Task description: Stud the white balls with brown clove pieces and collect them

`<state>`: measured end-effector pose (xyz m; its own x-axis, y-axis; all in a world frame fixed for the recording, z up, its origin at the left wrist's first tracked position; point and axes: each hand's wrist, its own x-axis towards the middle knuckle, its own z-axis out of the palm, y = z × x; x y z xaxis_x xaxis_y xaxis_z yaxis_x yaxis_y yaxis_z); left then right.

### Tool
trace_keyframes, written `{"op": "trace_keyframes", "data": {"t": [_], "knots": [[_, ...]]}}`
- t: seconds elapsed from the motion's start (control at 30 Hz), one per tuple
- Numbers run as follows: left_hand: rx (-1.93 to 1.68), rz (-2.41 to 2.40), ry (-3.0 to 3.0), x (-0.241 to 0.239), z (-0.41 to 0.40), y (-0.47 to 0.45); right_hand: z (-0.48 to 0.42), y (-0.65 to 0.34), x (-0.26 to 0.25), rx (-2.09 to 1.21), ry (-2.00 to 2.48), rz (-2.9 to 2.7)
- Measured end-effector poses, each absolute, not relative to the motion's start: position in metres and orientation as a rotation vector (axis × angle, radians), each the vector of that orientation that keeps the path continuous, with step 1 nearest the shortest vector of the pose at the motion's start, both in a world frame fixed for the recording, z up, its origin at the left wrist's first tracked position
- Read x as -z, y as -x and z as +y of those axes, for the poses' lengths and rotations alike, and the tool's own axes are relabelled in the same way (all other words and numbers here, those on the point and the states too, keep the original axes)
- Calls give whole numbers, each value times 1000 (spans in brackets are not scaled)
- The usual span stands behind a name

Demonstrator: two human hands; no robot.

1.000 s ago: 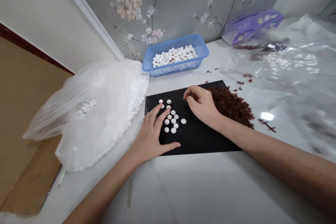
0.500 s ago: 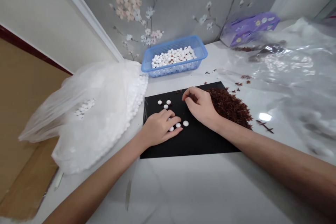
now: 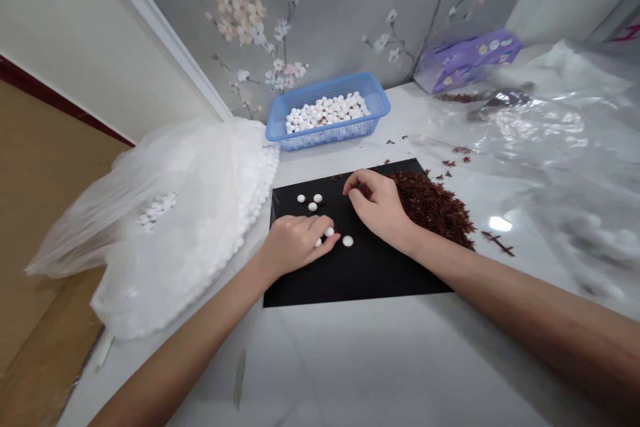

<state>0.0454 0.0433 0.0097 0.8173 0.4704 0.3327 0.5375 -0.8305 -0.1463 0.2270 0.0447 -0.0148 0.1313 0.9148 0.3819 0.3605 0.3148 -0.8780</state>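
My left hand (image 3: 295, 245) rests on the black mat (image 3: 320, 288), its fingers closed on small white balls (image 3: 329, 231); one shows between thumb and forefinger, another is partly hidden. A single white ball (image 3: 348, 241) lies just right of the thumb. Three more white balls (image 3: 313, 207) sit beyond the hand, with dark brown bits beside them. My right hand (image 3: 379, 205) hovers low over the mat with thumb and fingers curled together, and whatever is between the fingertips is hidden. Against its far side spreads a heap of brown star-shaped pieces (image 3: 436, 207).
Behind the mat stands a blue basket (image 3: 326, 142) of white balls with a few brown pieces. A clear bag of white balls (image 3: 200, 227) bulges at left. Plastic sheeting (image 3: 545, 120) and a purple pack (image 3: 467, 60) lie at right. Loose brown stars (image 3: 449, 163) dot the table.
My left hand's fingers have drawn in around the white balls, which were spread under and beside them before. My right hand stays curled in nearly the same place. The view has shifted slightly.
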Motion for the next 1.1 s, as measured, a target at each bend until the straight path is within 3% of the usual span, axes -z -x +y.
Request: {"op": "trace_keyframes", "data": {"t": [0.23,0.47,0.77,1.1], "knots": [[692,-1275,2615,-61,84,-48,45,-226,14,-640,1256,-1450],[966,-1356,2322,-106,184,-89,47,-222,13,-639,1230,-1487],[668,-1596,2638,-78,251,-103,51,-221,10,-653,1224,-1457],[881,-1662,2783,-67,245,-66,51,-221,12,-659,1243,-1467]]}}
